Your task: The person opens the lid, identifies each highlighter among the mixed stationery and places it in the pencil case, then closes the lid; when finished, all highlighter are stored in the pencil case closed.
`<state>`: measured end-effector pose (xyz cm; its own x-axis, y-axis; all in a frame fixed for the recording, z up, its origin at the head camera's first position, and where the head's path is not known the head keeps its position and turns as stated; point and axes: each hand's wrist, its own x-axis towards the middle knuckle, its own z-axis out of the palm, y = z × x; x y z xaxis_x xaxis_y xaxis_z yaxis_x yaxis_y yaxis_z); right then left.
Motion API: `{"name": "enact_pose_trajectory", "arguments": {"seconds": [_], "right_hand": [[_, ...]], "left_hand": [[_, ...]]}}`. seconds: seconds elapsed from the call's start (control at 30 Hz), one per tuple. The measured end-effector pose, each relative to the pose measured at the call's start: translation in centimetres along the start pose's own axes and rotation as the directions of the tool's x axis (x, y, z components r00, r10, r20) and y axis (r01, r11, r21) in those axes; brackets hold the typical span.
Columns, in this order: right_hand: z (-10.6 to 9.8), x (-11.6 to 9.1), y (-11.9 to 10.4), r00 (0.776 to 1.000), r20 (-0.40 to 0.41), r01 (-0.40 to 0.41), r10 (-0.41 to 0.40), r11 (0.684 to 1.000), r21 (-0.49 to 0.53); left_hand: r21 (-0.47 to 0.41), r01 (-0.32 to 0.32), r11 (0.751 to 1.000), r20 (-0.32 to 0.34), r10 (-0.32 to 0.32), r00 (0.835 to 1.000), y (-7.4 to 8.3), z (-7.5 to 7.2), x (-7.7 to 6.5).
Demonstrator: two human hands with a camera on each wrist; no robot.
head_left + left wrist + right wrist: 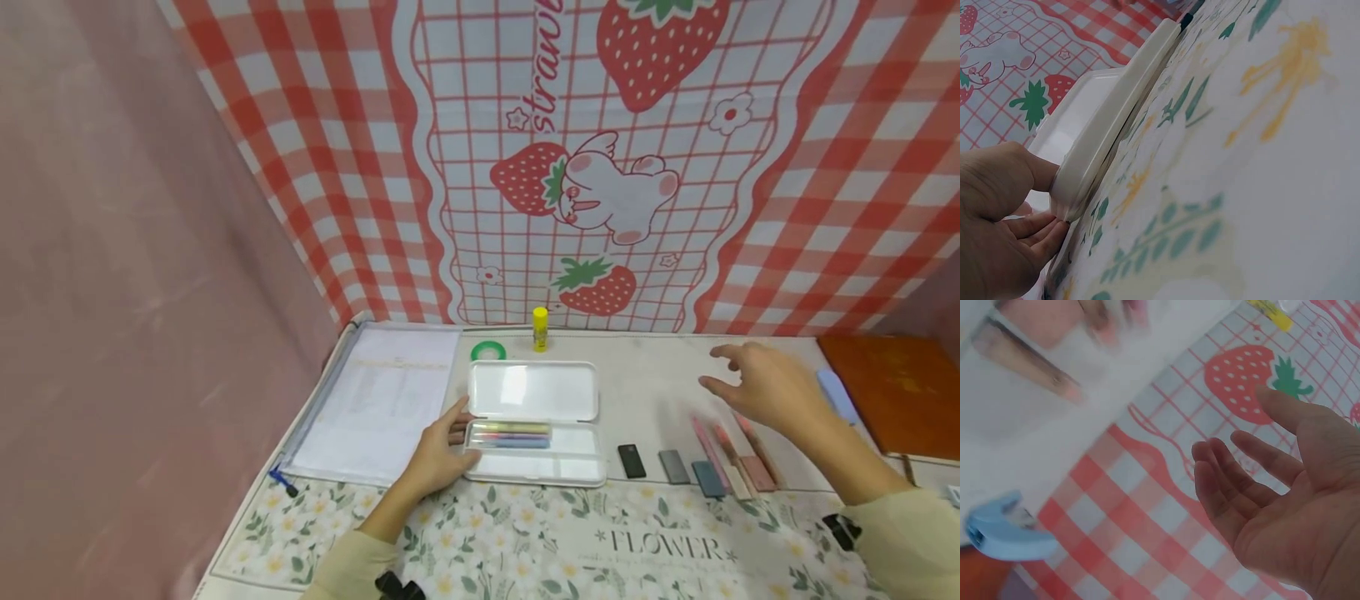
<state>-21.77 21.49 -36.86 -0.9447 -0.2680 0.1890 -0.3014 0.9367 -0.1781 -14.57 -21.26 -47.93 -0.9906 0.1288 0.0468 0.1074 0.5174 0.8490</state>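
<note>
Left hand (437, 454) pinches the end of the open case (577, 464), which lies between the hands; right hand (772, 387), fingers loosely spread, holds nothing near the loose pens (708, 450). Advisable: brace the case, pinch pens singly, mid-barrel.

the left hand (438, 454) is curled into a pinch, its left thumb (1042, 175) set opposite the bent left fingers (1041, 240) and nearer the body; the left forearm (384, 512) slants up from the bottom edge. the right hand (772, 390) hangs raised, well apart from the left. its right fingers (1266, 455) are parted and loosely bent, the right thumb (1291, 414) stands away from them, and the right forearm (855, 458) reaches in from the right.
</note>
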Motion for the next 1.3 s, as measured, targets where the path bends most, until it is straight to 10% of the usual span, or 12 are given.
{"name": "enact_pose_trajectory", "arguments": {"seconds": [0.5,0.93,1.3], "right_hand": [[5.6,-1.9,0.8,0.962,0.261,-0.129,0.083,0.978,0.164],[6.7,-1.7,0.4,0.975,0.212,-0.103,0.071,0.984,0.145],[1.7,-0.1,-1.5,0.998,0.066,-0.017,0.004,0.981,0.192]], "left_hand": [[0.016,-0.003,1.0,0.014,0.003,1.0,0.0,0.0,0.2],[0.022,0.018,1.0,0.006,-0.018,1.0,0.1,-0.1,0.1],[0.016,0.006,1.0,0.012,-0.006,1.0,0.0,-0.1,0.2]]}}
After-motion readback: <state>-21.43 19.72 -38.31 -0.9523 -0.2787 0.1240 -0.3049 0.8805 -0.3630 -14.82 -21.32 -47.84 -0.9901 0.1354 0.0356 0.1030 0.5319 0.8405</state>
